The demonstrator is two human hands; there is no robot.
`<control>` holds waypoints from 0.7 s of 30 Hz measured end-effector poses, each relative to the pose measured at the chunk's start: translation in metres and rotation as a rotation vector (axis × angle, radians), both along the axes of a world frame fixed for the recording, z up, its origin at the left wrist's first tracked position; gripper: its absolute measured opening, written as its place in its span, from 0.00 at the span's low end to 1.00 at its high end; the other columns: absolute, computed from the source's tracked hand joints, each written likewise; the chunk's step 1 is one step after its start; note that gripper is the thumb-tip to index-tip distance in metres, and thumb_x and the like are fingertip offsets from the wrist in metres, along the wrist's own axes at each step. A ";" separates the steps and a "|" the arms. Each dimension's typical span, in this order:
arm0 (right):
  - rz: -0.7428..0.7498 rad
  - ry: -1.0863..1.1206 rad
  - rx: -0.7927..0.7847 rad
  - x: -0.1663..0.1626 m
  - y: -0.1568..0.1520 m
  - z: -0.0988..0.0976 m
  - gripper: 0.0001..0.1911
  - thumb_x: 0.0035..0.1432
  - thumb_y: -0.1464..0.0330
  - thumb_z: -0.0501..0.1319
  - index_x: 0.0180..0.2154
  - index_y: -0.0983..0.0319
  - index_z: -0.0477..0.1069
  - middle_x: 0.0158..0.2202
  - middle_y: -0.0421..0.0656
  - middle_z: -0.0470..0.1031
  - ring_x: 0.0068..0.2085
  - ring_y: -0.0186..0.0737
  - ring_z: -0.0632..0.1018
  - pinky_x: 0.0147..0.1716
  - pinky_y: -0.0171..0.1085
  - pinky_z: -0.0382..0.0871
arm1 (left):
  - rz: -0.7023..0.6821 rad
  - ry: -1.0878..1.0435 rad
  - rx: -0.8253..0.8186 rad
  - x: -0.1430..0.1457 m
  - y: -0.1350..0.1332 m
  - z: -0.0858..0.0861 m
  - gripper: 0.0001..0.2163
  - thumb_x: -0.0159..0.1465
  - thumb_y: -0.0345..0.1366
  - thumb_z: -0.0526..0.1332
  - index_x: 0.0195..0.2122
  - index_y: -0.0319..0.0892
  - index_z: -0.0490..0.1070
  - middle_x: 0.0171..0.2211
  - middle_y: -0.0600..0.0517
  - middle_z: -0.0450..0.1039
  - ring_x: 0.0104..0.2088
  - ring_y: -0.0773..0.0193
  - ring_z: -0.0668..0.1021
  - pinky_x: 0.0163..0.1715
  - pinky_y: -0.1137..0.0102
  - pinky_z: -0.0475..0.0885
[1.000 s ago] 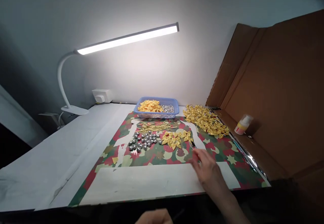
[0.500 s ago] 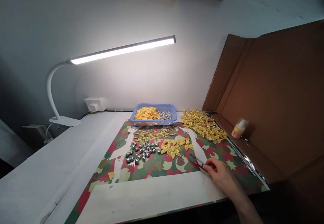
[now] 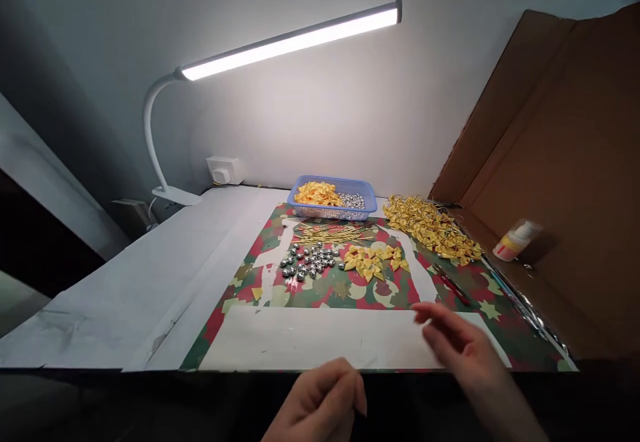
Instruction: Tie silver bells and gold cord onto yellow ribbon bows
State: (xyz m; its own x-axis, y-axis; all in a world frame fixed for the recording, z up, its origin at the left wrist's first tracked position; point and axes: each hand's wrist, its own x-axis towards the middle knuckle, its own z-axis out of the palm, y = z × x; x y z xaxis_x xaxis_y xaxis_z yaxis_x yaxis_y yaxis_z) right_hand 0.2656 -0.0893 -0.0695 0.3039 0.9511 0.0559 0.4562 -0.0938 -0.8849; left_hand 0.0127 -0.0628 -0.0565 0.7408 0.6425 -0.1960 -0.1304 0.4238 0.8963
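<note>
Lying on a white table (image 3: 125, 295) under a lamp (image 3: 290, 42), a patterned mat (image 3: 320, 299) carries bows (image 3: 373, 263) and bells (image 3: 307, 262); right hand (image 3: 457, 345) spread empty, left hand (image 3: 320, 402) curled, hold unclear.

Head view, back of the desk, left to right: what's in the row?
lamp base → wall socket → blue basket → pile of gold bows → small bottle
</note>
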 end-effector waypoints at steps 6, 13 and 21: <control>0.396 0.873 0.236 -0.084 0.007 0.011 0.15 0.54 0.51 0.70 0.38 0.53 0.84 0.38 0.42 0.72 0.38 0.38 0.74 0.39 0.35 0.70 | 0.062 -0.216 -0.211 0.024 0.006 0.020 0.20 0.60 0.54 0.68 0.26 0.42 0.69 0.10 0.66 0.50 0.11 0.76 0.49 0.12 0.76 0.45; 0.279 1.021 0.311 -0.080 0.028 0.020 0.12 0.63 0.57 0.67 0.30 0.56 0.78 0.33 0.40 0.73 0.41 0.35 0.75 0.33 0.28 0.69 | 0.184 -0.387 -0.484 0.022 0.020 0.020 0.14 0.56 0.41 0.76 0.26 0.38 0.75 0.15 0.62 0.63 0.14 0.79 0.61 0.16 0.81 0.57; 0.258 1.322 0.203 -0.091 0.041 0.018 0.16 0.65 0.58 0.65 0.28 0.58 0.68 0.19 0.31 0.59 0.20 0.26 0.65 0.21 0.27 0.62 | 0.405 -0.621 -0.614 0.005 0.018 0.016 0.06 0.55 0.33 0.77 0.31 0.44 0.82 0.49 0.54 0.83 0.52 0.61 0.80 0.49 0.65 0.74</control>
